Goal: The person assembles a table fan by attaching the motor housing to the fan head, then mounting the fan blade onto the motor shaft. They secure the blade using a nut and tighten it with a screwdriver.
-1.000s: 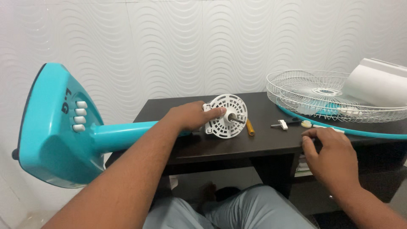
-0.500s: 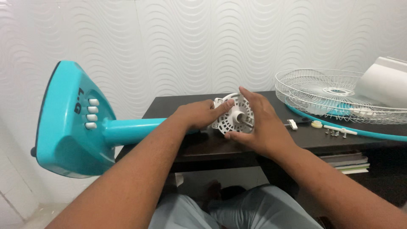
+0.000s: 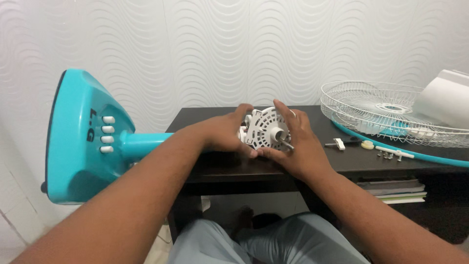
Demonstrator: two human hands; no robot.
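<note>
A teal pedestal fan lies on its side, its base hanging off the left of the dark table and its pole running right. At the pole's end sits the white slotted motor housing with a metal shaft sticking out. My left hand grips the housing from the left and behind. My right hand cups it from the right and below, fingers along its rim.
A white wire fan guard with a teal rim lies at the table's right, a white blade part on it. Small white and black parts, a round nut and screws lie nearby. Books sit under the table.
My right hand left the table's front edge and came onto the motor housing. My left hand shifted around the housing, and the fan tilted slightly.
</note>
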